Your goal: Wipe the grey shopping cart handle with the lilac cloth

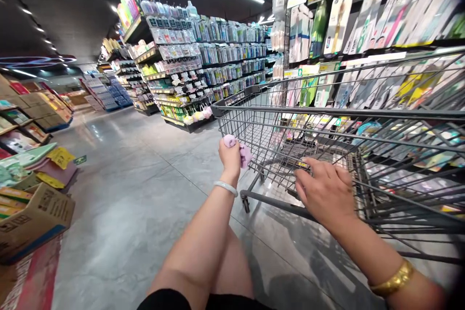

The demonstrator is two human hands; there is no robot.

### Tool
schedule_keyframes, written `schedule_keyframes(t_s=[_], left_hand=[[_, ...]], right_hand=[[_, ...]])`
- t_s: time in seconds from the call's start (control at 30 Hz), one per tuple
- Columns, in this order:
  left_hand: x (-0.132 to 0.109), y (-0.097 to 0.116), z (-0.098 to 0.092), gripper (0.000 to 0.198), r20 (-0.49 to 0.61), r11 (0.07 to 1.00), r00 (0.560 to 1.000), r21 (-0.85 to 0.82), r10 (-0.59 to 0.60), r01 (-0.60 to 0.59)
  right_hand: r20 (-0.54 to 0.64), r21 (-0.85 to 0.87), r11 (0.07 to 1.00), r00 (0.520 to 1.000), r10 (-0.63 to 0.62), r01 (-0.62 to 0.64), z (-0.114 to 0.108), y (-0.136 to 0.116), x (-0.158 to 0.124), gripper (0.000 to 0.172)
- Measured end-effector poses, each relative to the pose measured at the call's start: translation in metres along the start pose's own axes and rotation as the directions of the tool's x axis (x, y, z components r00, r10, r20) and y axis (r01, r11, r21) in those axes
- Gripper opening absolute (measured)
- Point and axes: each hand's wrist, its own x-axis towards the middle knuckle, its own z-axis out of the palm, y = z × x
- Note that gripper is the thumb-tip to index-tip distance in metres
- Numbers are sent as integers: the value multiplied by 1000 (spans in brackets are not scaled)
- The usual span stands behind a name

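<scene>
My left hand [228, 156] is closed around a crumpled lilac cloth [245, 154], which sticks out above and to the right of the fist. Just beyond it stands a grey wire shopping cart [250, 131], seen side-on. My right hand [325, 191] is over the cart's near side, palm down, fingers loosely bent and thumb apart, with nothing visible in it. Whether its fingertips touch the cart's wires I cannot tell. A pale bangle circles the left wrist and a gold one the right.
Hanging packaged goods [337, 19] fill the rack behind the cart on the right. A stocked shelf unit [181, 63] stands across the aisle. At left is an open cardboard box [47, 215] holding packets, near a yellow sign [61, 157]. Grey floor [123, 213] lies between.
</scene>
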Motion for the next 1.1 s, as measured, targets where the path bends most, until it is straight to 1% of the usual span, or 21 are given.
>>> schedule_keyframes(t_s=[0.07,0.13,0.23,0.37,0.4,0.43,0.47,0.53,0.6,0.63,0.73,0.8,0.87,0.9,0.93,0.97,1.0,1.1], left_hand=[[-13,15,6,30,-4,989,990,23,143,-143],[-26,25,10,37,24,958,959,57,281,-282],[-41,27,8,40,112,888,893,107,436,-447],[-54,27,2,43,209,781,794,160,571,-603],[-58,28,1,44,243,745,758,163,605,-647],[-64,31,1,43,286,702,712,156,641,-695],[-70,34,1,40,334,652,655,139,677,-745],[-82,38,3,33,425,547,527,85,736,-833],[-91,38,7,28,481,457,415,33,772,-889],[-93,35,8,26,496,420,371,15,785,-908],[-97,19,11,23,520,317,260,-22,814,-948],[-99,9,12,23,523,259,204,-33,827,-965],[-99,5,10,23,513,226,181,-26,839,-974],[-98,7,9,22,504,221,182,-18,844,-975],[-96,10,7,21,490,224,192,-6,850,-975],[-93,16,4,20,468,238,216,14,857,-971],[-88,23,1,20,437,265,256,43,862,-963],[-76,44,-4,27,320,398,428,157,845,-904]], right_hand=[[10,4,1000,1000,13,-13,1,-1,0,5],[28,4,1000,999,21,-22,2,-1,0,6],[46,0,1000,999,23,-23,2,0,0,8],[47,-6,1000,999,27,-27,1,-2,1,7],[42,-6,1000,999,28,-28,1,-2,1,7],[38,-6,1000,999,29,-29,1,-3,2,7],[33,-6,1000,999,29,-29,1,-3,2,8],[21,-14,999,999,31,-31,2,-3,2,9],[20,-20,999,999,32,-31,3,-3,2,10],[23,-19,999,999,30,-30,3,-2,2,10],[39,-4,1000,999,17,-17,4,-1,1,10],[35,5,1000,999,11,-11,4,0,1,9],[22,12,1000,1000,13,-13,4,0,1,8],[15,16,1000,1000,18,-18,4,-1,2,8],[13,20,1000,1000,23,-23,5,-1,2,8],[13,26,999,1000,28,-28,5,-1,3,9],[16,33,999,999,31,-32,4,-1,3,9],[27,57,998,999,27,-28,3,0,2,8]])
